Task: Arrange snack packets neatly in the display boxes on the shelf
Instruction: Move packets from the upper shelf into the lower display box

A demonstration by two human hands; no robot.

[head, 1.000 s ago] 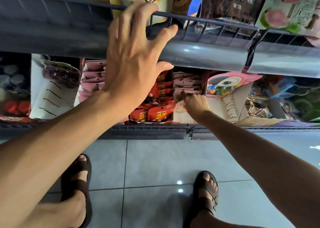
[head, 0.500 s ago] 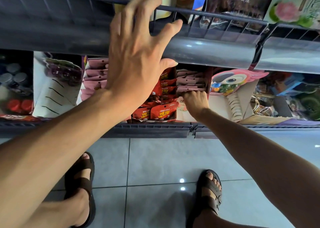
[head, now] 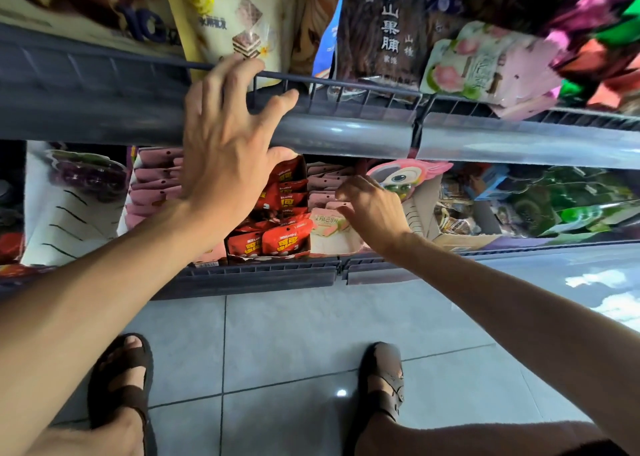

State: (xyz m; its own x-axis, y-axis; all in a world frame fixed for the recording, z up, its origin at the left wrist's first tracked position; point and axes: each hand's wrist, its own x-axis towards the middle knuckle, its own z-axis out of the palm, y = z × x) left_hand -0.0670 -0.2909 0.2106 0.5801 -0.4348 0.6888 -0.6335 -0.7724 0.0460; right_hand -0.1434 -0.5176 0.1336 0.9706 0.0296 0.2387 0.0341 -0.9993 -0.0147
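Shifted since half a second ago: right hand (head: 372, 209), now slightly further left along the row of pink packets (head: 322, 182), fingertips drawn up into view, previously buried among the packets. Unchanged in that interval: left hand (head: 225, 144), planted on the upper shelf (head: 346, 137).

Upper shelf: smooth grey plastic front strip, glossy, rounded in section, topped by a thin dark wire rail (head: 363, 90) with short upright bars. Soft printed bags standing behind the rail.

Left hand: open, fingers spread wide and nearly straight. Longest fingers laid over the wire rail, palm against the grey strip, thumb tip below the strip's lower edge, beside the rearmost red packets (head: 284, 241). Nothing held.

Lower shelf (head: 263, 275): ribbed grey plastic front edge. Stock standing on it in rows front to back.

Display box (head: 332, 246): pale cardboard, low front wall, just right of the red packets.

Right hand: back uppermost, fingers curled leftward, fingertips touching the top edges of the pink packets inside that box. Pinch or mere touch: cannot tell.

Pink packets: flat, matte, rectangular, each with a small punched hole near the top, overlapped like tiles. Red packets: glossy crinkled foil pouches with yellow lettering.
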